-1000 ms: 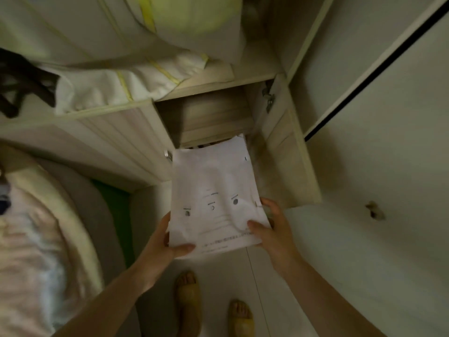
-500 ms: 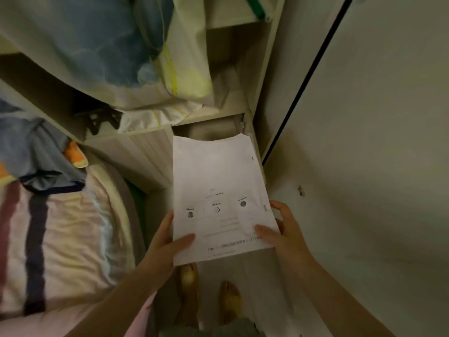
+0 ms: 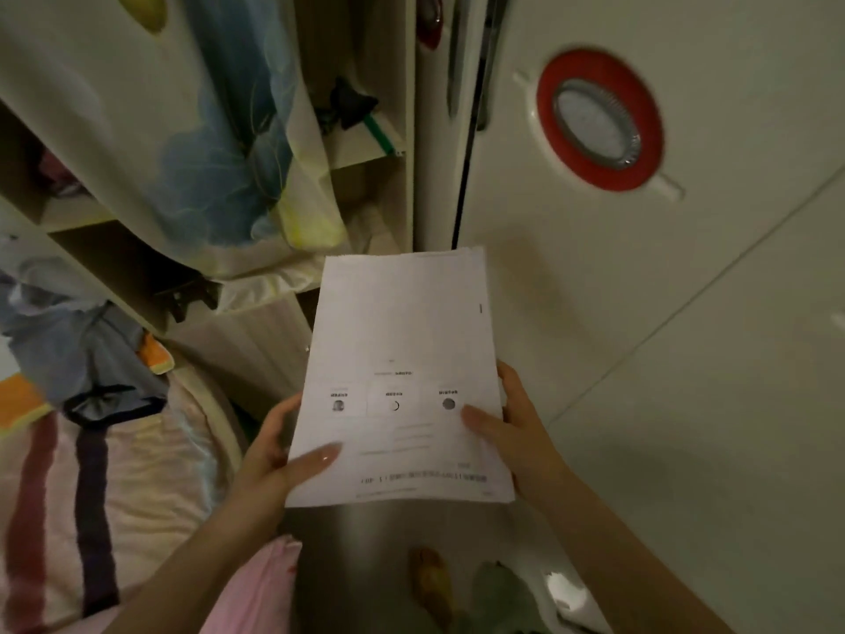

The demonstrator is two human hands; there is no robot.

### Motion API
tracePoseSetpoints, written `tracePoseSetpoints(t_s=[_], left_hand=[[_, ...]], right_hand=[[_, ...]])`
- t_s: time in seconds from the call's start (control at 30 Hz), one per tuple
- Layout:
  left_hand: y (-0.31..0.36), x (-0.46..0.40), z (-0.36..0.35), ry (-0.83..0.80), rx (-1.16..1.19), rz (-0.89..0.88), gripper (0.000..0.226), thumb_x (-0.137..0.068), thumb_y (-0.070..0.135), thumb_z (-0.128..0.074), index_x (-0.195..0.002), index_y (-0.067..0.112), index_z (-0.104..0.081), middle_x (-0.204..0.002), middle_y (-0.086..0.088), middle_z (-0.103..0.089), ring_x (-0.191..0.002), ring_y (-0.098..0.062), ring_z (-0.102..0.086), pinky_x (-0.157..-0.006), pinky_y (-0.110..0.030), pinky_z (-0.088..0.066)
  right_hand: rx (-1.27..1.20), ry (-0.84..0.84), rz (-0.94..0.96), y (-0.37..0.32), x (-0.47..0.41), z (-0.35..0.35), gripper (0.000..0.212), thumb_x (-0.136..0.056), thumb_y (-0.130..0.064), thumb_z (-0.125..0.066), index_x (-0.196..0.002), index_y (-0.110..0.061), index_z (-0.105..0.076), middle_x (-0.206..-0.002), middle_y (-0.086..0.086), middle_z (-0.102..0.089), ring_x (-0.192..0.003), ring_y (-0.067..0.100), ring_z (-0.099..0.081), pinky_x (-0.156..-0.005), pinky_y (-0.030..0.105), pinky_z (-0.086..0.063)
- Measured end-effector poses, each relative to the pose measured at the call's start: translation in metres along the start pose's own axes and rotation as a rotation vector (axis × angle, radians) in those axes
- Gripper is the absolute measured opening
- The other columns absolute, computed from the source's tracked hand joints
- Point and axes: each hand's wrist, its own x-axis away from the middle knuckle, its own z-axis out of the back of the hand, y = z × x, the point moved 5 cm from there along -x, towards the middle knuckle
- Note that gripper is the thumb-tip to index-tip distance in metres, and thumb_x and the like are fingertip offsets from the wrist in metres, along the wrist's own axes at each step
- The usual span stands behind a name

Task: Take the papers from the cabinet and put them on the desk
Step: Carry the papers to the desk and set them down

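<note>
A stack of white printed papers [image 3: 402, 340] is held out in front of me, top sheet facing up with small printed icons and text lines. My left hand [image 3: 279, 455] grips its lower left edge, thumb on top. My right hand [image 3: 512, 427] grips its lower right edge, thumb on the sheet. The open wooden cabinet [image 3: 256, 331] stands behind and to the left of the papers, its shelves stuffed with bedding. No desk is in view.
A floral quilt [image 3: 205, 144] hangs out of the cabinet shelves. A bed with striped bedding [image 3: 91, 473] lies at the lower left. A white wardrobe door [image 3: 640, 276] with a red-ringed round handle [image 3: 599, 121] fills the right side. My feet [image 3: 434, 583] stand on the tiled floor.
The papers have come up and out of the low cabinet compartment, still in both hands. My view has risen, so the upper shelves and the red-ringed door handle now show.
</note>
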Motion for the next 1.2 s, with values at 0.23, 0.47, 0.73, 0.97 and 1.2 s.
tracePoseSetpoints(t_s=[0.23,0.47,0.73,0.97,1.2], left_hand=[[0.001,0.065,-0.021,-0.286,0.044,0.079,0.068,-0.065,0.019,-0.073,-0.126,0.039,-0.049,-0.106,-0.001,-0.071,-0.095,-0.025,-0.071,-0.068,-0.037,-0.061],[-0.010,0.117,-0.083,-0.560,-0.097,0.075,0.072,-0.071,0.015,-0.068,-0.130,0.047,-0.042,-0.124,-0.007,-0.061,-0.112,-0.034,-0.062,-0.084,-0.056,-0.056],[-0.055,0.184,-0.151,-0.620,-0.330,0.067,0.065,-0.066,0.023,-0.068,-0.107,0.068,-0.045,-0.102,0.017,-0.070,-0.095,-0.019,-0.070,-0.072,-0.044,-0.061],[-0.110,0.249,-0.216,-0.817,-0.366,0.172,0.078,-0.066,0.017,-0.071,-0.131,0.049,-0.041,-0.115,-0.004,-0.069,-0.099,-0.035,-0.069,-0.078,-0.058,-0.057],[-0.157,0.323,-0.320,-1.047,-0.458,0.073,0.092,-0.053,0.031,-0.080,-0.134,0.048,-0.039,-0.122,0.006,-0.068,-0.106,-0.023,-0.068,-0.077,-0.040,-0.059]], right_hand=[[-0.116,0.177,0.061,0.016,0.124,0.010,0.049,-0.089,-0.007,-0.058,-0.124,-0.037,-0.043,-0.119,0.002,-0.066,-0.099,0.027,-0.069,-0.082,0.053,-0.057],[-0.216,0.287,0.081,0.042,0.232,0.025,0.051,-0.088,-0.005,-0.059,-0.122,-0.041,-0.046,-0.117,0.004,-0.067,-0.098,0.028,-0.069,-0.080,0.051,-0.059],[-0.251,0.473,0.027,0.100,0.354,0.069,0.058,-0.079,-0.007,-0.070,-0.123,-0.034,-0.043,-0.119,0.011,-0.064,-0.102,0.033,-0.067,-0.080,0.053,-0.058],[-0.234,0.712,-0.004,0.150,0.465,0.118,0.076,-0.075,-0.004,-0.074,-0.133,-0.037,-0.036,-0.110,0.005,-0.068,-0.096,0.020,-0.070,-0.074,0.036,-0.062],[-0.179,0.964,0.026,0.199,0.592,0.165,0.090,-0.076,-0.010,-0.075,-0.124,-0.063,-0.019,-0.117,-0.004,-0.063,-0.105,0.014,-0.064,-0.074,0.024,-0.060]])
